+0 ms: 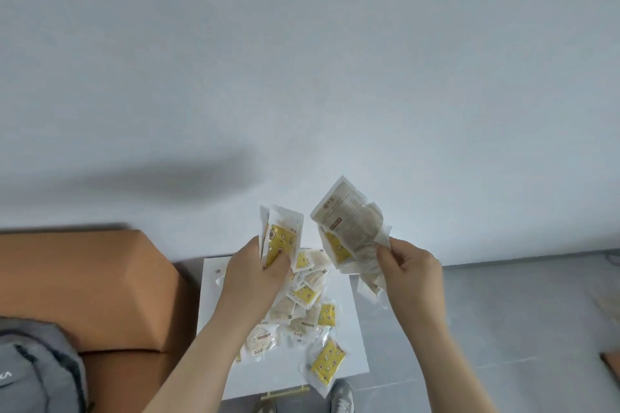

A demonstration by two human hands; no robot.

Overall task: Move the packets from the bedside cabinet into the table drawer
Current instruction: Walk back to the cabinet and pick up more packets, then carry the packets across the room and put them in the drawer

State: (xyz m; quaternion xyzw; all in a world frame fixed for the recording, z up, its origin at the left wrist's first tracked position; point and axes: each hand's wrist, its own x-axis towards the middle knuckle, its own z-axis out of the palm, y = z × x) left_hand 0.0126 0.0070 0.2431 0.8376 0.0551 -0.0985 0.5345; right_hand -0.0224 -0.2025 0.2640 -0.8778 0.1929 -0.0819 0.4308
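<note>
Left hand (255, 275): grips a few yellow-and-white packets (281, 240), raised at 6 o'clock.
Right hand (413, 273): pinches a packet bundle (349, 231), at 3 o'clock of the left.
Loose packets (303, 310): heaped on the white bedside cabinet (350, 350), under both hands.
Grey backpack (33, 372): 8 o'clock.

Soft even daylight, broad wall (302, 60) shadow, wide-angle edge bending, slight blur.

The packets (303, 308) heaped at lower centre are white-edged. Some have yellow panels dotted with small round motifs, and others are pale beige with a thin red-brown label. The surface (214, 282) under them is plain white. At left the padded headboard (100, 288) is orange-tan. The backpack (37, 365) in the lower left corner is grey. The wall (302, 60) is pale blue-grey and the floor (503, 312) is grey.
</note>
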